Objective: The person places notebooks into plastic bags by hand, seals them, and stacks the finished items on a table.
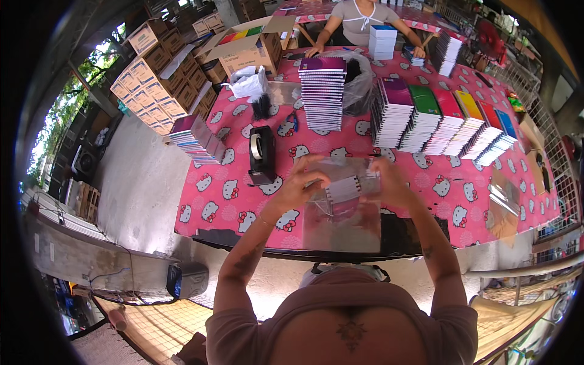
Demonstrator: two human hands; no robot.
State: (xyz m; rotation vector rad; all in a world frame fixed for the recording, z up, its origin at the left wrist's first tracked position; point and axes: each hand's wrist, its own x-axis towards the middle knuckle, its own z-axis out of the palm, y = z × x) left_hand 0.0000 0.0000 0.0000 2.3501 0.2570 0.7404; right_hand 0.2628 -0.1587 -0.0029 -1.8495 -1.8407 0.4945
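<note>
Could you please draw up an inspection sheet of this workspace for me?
Surface: pink tablecloth with white cat faces; black patches show along the near edge.
Job's things: small white spiral-bound pad, blurred, over or inside clear plastic sheeting, cannot tell which; tall stack of purple-covered spiral notebooks and a row of colour-covered notebook stacks beyond.
Clutter: black tape dispenser, crumpled white plastic bag.
Grippers: left hand and right hand both at the plastic sheeting; fingers too blurred to judge the grip.
Cables: dark cable at lower left, off the table.
Surroundings: stacked brown cardboard cartons at left; a co-worker across the table.
</note>
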